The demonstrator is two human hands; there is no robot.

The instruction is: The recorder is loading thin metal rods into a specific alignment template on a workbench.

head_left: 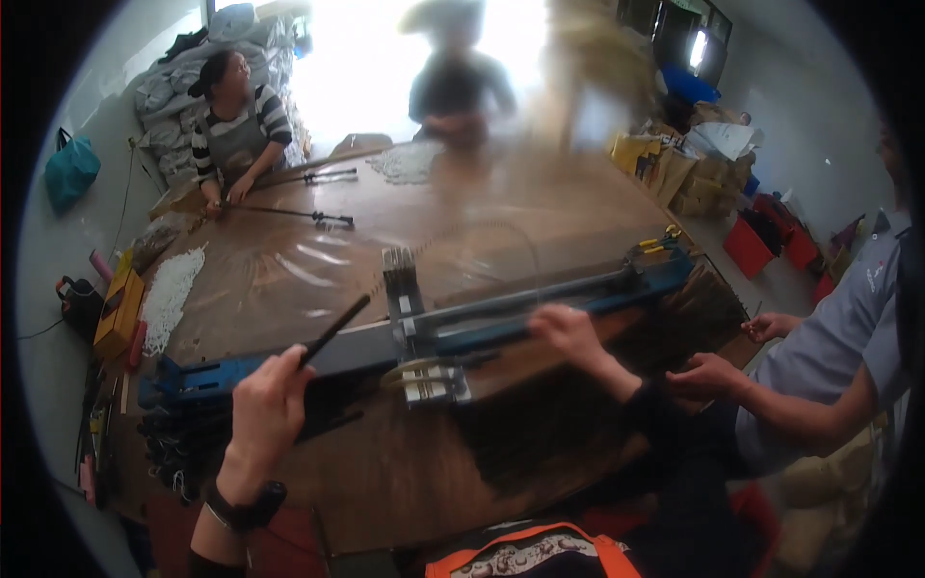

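My left hand point(268, 409), with a dark band on its wrist, is closed around a slim black rod point(335, 328) that tilts up to the right. It is over the left part of a long blue bench fixture point(361, 354) with metal rails. My right hand point(570, 334) hovers over the fixture's right half, its fingers curled together and a little blurred. A faint, thin curved line point(533, 252) arcs down toward it; whether the fingers hold it is unclear. Between my hands a block-shaped clamp point(431, 383) sits across the rail.
A person in grey point(824, 332) stands close on my right, hands near the table edge. Dark rods point(568, 424) lie along the front right. Yellow-handled pliers point(665, 239) rest at the fixture's right end. Two people point(236, 144) are across the table. White pieces point(173, 299) are heaped left.
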